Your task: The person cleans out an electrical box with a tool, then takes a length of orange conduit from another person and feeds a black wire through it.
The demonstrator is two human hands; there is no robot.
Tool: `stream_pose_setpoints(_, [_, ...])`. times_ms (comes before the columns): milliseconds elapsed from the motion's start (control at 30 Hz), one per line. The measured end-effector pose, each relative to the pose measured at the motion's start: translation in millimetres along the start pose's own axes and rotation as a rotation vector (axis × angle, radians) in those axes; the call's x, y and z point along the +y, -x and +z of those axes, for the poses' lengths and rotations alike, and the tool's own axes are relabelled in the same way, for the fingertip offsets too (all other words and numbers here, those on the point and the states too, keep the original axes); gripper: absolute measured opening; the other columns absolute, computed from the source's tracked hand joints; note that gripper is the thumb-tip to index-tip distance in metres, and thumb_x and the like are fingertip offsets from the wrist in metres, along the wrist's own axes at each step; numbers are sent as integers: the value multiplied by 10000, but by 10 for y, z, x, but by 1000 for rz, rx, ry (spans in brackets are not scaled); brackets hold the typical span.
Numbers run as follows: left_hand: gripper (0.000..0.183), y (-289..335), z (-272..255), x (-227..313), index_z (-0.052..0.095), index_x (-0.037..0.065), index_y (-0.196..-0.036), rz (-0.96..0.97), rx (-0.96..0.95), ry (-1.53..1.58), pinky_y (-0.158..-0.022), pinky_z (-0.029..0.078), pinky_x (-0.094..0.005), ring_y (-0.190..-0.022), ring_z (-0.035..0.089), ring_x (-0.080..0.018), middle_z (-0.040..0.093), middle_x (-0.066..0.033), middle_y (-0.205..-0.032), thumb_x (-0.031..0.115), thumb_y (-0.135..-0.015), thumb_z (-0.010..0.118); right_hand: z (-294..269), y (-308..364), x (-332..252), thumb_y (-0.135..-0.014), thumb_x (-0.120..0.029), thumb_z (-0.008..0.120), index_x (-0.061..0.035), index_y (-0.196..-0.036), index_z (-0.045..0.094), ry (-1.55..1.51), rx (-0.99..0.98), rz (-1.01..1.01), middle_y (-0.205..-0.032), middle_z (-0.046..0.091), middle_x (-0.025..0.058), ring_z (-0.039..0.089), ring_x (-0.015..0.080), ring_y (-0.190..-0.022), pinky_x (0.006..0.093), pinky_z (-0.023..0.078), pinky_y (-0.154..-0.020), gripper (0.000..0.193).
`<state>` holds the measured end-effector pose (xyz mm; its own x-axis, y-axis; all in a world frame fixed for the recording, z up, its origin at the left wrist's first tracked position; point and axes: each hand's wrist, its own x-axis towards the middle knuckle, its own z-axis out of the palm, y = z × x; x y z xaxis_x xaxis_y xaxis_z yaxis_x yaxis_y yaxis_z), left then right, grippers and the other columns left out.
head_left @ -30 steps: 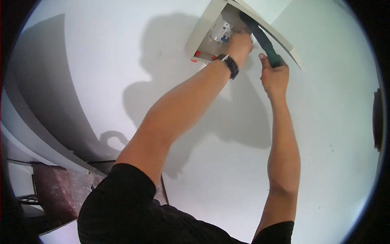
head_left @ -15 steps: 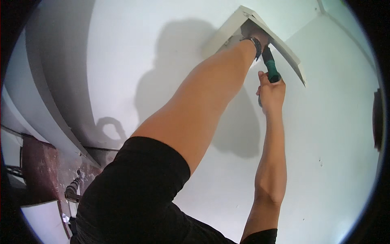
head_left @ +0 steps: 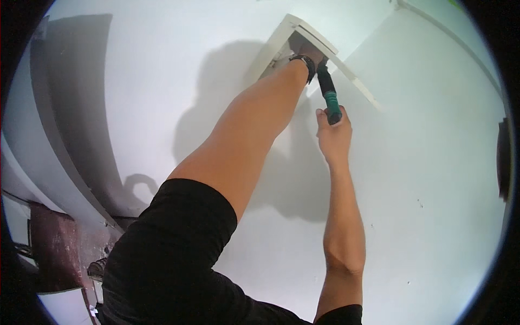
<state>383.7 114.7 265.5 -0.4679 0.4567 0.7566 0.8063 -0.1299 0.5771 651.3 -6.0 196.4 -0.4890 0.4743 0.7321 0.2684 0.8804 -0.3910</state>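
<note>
My left hand (head_left: 311, 52) reaches up into a cream wall box (head_left: 277, 40) with an open door flap (head_left: 355, 81). Its fingers are hidden inside the box, so I cannot tell what they touch; a dark watch or band (head_left: 306, 66) circles the wrist. Just below and to the right, my right hand (head_left: 334, 135) is closed round the lower end of a black-and-green cylindrical tool (head_left: 328, 89). That tool points up toward the box, its top end close beside my left wrist. The tool's exact kind does not show.
A white wall (head_left: 422, 162) surrounds the box. Curved grey panels (head_left: 62, 146) stand along the left, with a reddish-brown surface (head_left: 54, 249) below them. A dark object (head_left: 503, 160) sits at the far right edge.
The box and both arms appear farther left in the picture, as the view has shifted. My right hand keeps its hold on the tool, and my left hand stays inside the box.
</note>
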Motion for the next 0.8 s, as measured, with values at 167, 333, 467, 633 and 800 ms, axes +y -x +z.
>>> stream_pose_setpoints(167, [291,106,-299,-28,622,35,-1178,-231,99,618,-992,551,-423,-1163,649,-302,664,-144,-1234,224,-1011,476,163,-91,-70,-959,-225,698,-11,-902,589,-154,-22,110,-626,572,68,561,173,-527,337,462,-538,247])
stream_pose_setpoints(333, [316,639,-250,325,611,23,-1145,-519,27,1667,-988,556,-429,-1148,651,-304,658,-156,-1217,257,-1039,427,29,-106,169,-968,-234,695,-13,-891,585,-81,-28,126,-588,539,32,531,122,-488,302,438,-486,258])
stream_pose_setpoints(467, [329,516,-307,135,605,4,-1127,-402,-22,2088,-923,561,-466,-1048,661,-318,674,-184,-1114,223,-1047,373,32,-273,85,-965,-239,698,-13,-905,591,-143,-49,67,-596,534,26,521,114,-482,292,433,-480,258])
stream_pose_setpoints(633, [271,612,-190,170,598,14,-1161,-427,98,1883,-916,554,-468,-990,658,-299,665,-137,-1069,178,-1067,404,69,-326,152,-967,-231,691,-12,-912,592,-141,-43,68,-596,520,20,507,115,-475,284,408,-471,247])
stream_pose_setpoints(800, [316,924,-334,1,544,23,-1302,-77,57,908,-929,556,-439,-1033,618,-248,613,-121,-1155,56,-989,571,122,-406,90,-968,-224,684,-14,-896,592,-138,-71,79,-600,511,18,494,112,-484,284,405,-468,240])
